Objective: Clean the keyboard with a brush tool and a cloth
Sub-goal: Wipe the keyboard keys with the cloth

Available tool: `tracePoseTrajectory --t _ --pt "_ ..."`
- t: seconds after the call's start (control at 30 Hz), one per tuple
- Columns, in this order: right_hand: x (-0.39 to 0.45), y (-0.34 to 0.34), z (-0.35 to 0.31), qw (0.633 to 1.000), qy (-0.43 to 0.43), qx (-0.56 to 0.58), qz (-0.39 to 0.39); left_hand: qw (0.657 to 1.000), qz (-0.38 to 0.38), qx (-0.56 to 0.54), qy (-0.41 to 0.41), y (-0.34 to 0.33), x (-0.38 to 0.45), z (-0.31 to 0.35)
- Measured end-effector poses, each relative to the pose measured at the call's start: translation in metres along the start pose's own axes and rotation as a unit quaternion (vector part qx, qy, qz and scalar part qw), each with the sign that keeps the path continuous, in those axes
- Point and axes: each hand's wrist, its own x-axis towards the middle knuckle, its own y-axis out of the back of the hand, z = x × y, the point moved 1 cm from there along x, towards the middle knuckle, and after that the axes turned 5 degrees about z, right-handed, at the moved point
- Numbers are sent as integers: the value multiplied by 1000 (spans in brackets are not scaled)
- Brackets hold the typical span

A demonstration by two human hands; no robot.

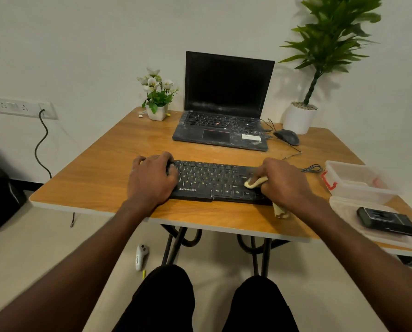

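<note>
A black keyboard [213, 180] lies near the front edge of the wooden table [99, 183]. My left hand [152, 178] rests on the keyboard's left end, fingers curled over its edge. My right hand [284, 180] grips a yellowish cloth [255, 182] and presses it on the keys at the right end. One end of the cloth hangs below my wrist onto the table. No brush tool is in view.
A dusty open laptop [224, 109] stands behind the keyboard, with a mouse [287, 137] to its right. A clear plastic box [358, 180], its lid and a black case [387, 221] sit at the right. Two potted plants [157, 97] stand at the back.
</note>
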Motion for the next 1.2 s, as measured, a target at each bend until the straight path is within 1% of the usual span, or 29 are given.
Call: tracePoseTrajectory --t 0.07,0.13,0.2,0.3,0.37,0.47,0.57,0.63,0.73,0.83,0.93,1.03,1.2 --pt "1 4 4 1000 -16 -4 0 1000 -5 -7 1 0 1 0" --pt "2 4 2 1000 -17 22 10 1000 -14 -15 10 2 2 2" --pt "6 1 -4 998 -11 55 30 1000 -5 -15 14 5 1 6" --pt "17 -7 -21 996 23 71 48 999 20 -34 2 4 0 31" --pt "24 -14 -33 996 55 68 33 998 3 -53 -16 -5 -1 57" --pt "26 -19 -39 996 73 45 17 997 -29 -56 -34 -22 -4 82" --pt "23 -15 -25 998 64 18 15 997 -57 -15 -40 -31 -8 82" --pt "19 -9 -13 998 54 2 9 998 -50 1 -42 -32 -11 81" --pt "21 -1 -3 999 27 -40 21 998 -42 8 -42 -32 -11 84" --pt "25 -5 -8 999 14 -22 47 998 -40 3 -40 -33 -11 83" --pt "22 -15 -18 996 39 -50 58 999 -33 -3 -35 -32 -12 84" --pt "15 -19 -24 993 62 -87 43 999 -32 2 -30 -31 -12 85" --pt "-1 -9 -27 980 125 -156 17 999 -39 5 -30 -30 -12 87"
